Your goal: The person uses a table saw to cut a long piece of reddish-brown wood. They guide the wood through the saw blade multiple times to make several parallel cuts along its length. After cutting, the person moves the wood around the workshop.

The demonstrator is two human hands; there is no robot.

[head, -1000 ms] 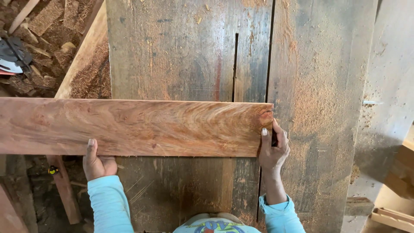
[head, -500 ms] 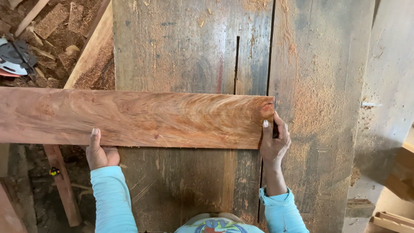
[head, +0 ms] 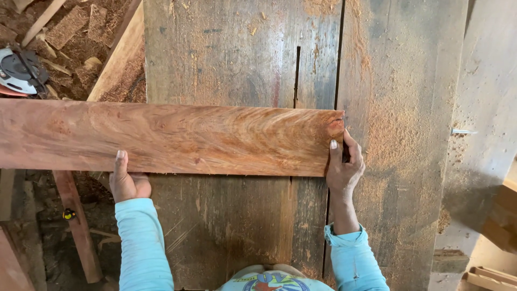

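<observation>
A long reddish wooden board (head: 172, 137) lies crosswise on a worn, sawdust-covered saw table (head: 398, 108). My left hand (head: 127, 180) grips the board's near edge, thumb on top. At the board's right end, my right hand (head: 343, 164) holds the near corner with the thumb pressed on the top face. A narrow saw slot (head: 297, 75) runs away from me in the table, just beyond the board's far edge; whether a blade stands in it is unclear.
Offcuts, sawdust and scrap slats cover the floor at the left (head: 64, 32). A grey and black power tool (head: 19, 70) lies at the far left. A pale plank (head: 116, 59) leans beside the table. More timber (head: 493, 226) is stacked at the right.
The board has slid away from me across the table toward the slot, both hands moving with it. Grips are unchanged.
</observation>
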